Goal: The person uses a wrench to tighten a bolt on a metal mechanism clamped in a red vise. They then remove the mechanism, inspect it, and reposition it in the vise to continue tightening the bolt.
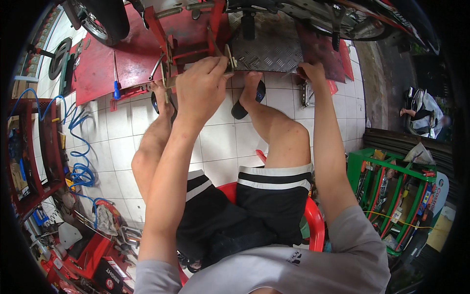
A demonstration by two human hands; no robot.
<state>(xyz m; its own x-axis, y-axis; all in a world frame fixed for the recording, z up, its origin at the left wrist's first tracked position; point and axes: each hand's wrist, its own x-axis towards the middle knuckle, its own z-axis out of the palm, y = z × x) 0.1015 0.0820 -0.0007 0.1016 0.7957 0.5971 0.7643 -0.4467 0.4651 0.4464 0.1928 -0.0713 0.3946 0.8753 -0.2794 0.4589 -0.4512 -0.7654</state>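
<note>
My left hand (201, 90) is closed at a brass-coloured metal bracket (228, 58) on the red frame of a low lift. Its fingers wrap against the bracket's lower edge, and the back of the hand hides part of what they grip. Farther right, my right hand (312, 73) is curled closed at the front edge of the grey chequered metal plate (267, 51). A thin thing pokes out by its fingertips, too small to name. Several small bolts (253, 62) lie on the plate between the hands. A blue-handled screwdriver (116, 88) and a wrench (156, 66) rest on the red platform (134, 54) to the left.
Above the platform stands a motorcycle, its tyre (105, 22) at the far left. A coiled blue air hose (83, 171) hangs by a dark red rack (34, 152). At the right is a green tool rack (377, 191). I sit on a red chair (314, 220) over white tiles.
</note>
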